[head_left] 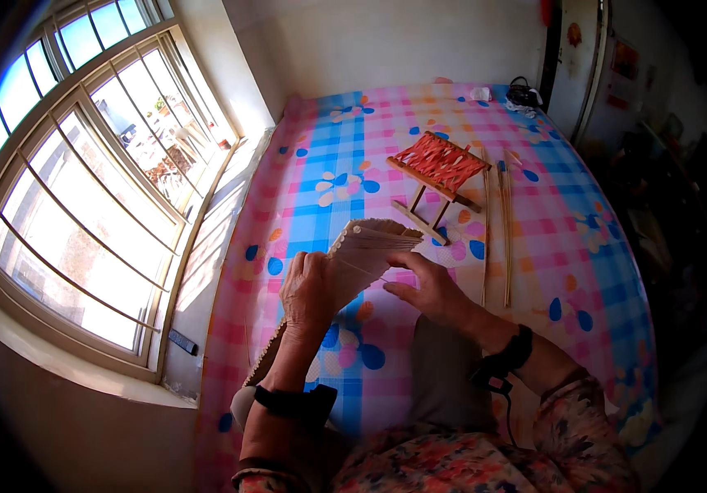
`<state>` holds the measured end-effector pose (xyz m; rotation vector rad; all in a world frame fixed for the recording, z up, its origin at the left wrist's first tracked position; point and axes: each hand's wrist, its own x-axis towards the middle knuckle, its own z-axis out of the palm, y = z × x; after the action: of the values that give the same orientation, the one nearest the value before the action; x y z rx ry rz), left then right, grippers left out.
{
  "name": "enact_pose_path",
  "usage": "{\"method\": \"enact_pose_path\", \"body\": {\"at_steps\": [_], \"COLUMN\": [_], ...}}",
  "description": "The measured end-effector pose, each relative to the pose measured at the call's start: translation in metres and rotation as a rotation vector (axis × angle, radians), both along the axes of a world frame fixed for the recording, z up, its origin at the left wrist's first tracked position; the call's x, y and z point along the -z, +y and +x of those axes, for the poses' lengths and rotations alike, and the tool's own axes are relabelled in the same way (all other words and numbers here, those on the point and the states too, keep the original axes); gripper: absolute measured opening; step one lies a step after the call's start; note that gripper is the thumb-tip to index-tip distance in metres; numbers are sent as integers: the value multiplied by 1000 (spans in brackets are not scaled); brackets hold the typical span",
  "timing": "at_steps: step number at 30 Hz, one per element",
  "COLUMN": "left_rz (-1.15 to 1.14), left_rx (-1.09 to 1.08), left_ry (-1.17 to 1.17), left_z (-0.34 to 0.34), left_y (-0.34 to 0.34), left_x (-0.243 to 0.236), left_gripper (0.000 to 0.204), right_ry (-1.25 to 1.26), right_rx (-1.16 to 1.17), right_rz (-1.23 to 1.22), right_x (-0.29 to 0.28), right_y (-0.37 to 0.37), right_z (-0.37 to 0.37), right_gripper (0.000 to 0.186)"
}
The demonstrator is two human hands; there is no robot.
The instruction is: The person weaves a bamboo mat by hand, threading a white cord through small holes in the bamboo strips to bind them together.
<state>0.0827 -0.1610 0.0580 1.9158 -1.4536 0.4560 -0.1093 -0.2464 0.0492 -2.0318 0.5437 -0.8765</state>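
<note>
Floral clothing [444, 460] spans the view's bottom; the left hand [308, 287] grips a pale layered piece [362, 259] above the checked sheet [337, 148], nearer the sheet's left edge than its right. The right hand [427, 283] curls at the piece's side; whether it pinches anything, I cannot tell. Loosening the left grip could let the layers slip.

I'm seeing open cover [339, 156] running ahead of the left hand [307, 287], left of the stool [438, 160], toward the back wall [411, 45]. The stool is standing ahead of the right hand [436, 294], thin sticks [507, 255] are lying just right of it, and a barred window [66, 238] is closing the left.
</note>
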Motion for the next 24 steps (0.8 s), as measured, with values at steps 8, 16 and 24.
{"method": "enact_pose_path", "body": {"at_steps": [8,16,24], "left_rz": [-28,-136,-60], "left_rx": [82,55,227], "left_ry": [-33,64,-70], "left_z": [2,9,-12], "left_y": [19,21,15], "left_x": [-8,-8,-5], "left_gripper": [9,9,18], "right_ry": [-65,171,623], "right_rx": [-267,173,43], "right_rz": [313,342,-80], "right_x": [30,88,79], "right_y": [13,-8,-3], "right_z": [29,-160,-190], "right_gripper": [19,22,24]}}
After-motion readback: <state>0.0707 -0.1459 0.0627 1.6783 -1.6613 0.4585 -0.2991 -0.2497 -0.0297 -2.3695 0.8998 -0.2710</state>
